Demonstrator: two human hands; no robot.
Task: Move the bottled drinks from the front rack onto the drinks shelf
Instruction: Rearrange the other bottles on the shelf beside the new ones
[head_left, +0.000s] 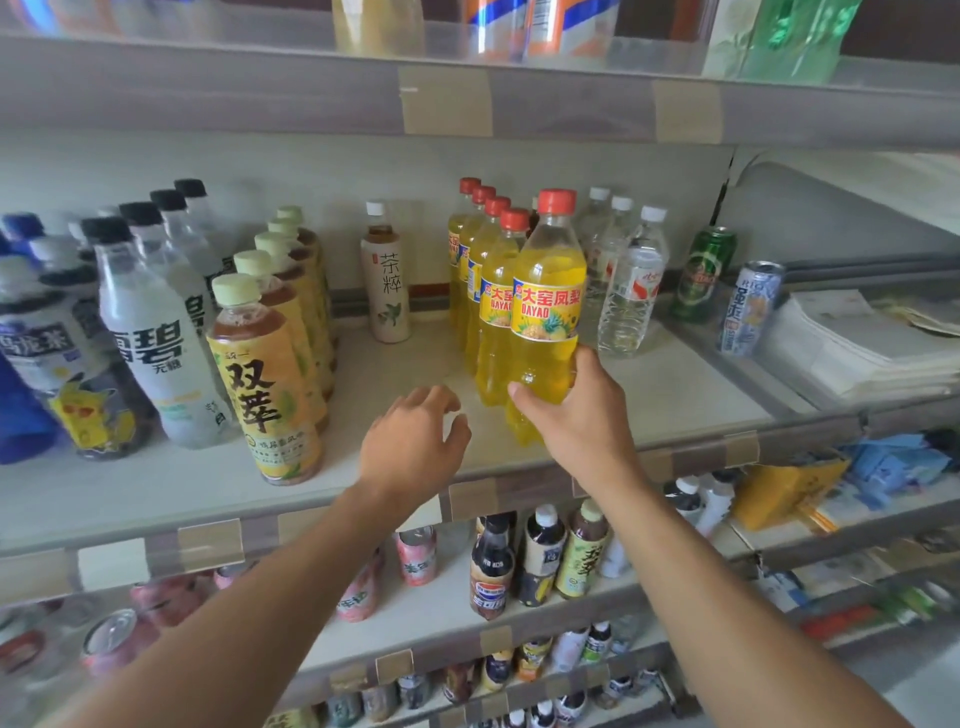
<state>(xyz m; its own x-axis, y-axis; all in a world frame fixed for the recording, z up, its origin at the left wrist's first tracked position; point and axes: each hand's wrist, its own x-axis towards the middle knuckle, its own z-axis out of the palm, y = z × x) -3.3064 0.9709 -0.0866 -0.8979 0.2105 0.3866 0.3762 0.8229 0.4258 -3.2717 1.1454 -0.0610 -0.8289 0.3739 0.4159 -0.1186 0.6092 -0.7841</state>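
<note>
The right hand (576, 415) grips the lower body of a red-capped yellow plastic drink bottle (548, 301), upright on the pale shelf (675, 395). The left hand (410, 441) hovers beside it, fingers loosely spread, holding nothing.

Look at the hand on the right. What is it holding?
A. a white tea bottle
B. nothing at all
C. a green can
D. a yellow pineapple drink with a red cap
D. The right hand has its fingers curled round the lower part of the yellow pineapple drink with the red cap, at the front of the row of the same bottles on the drinks shelf; the left hand holds nothing.
</note>
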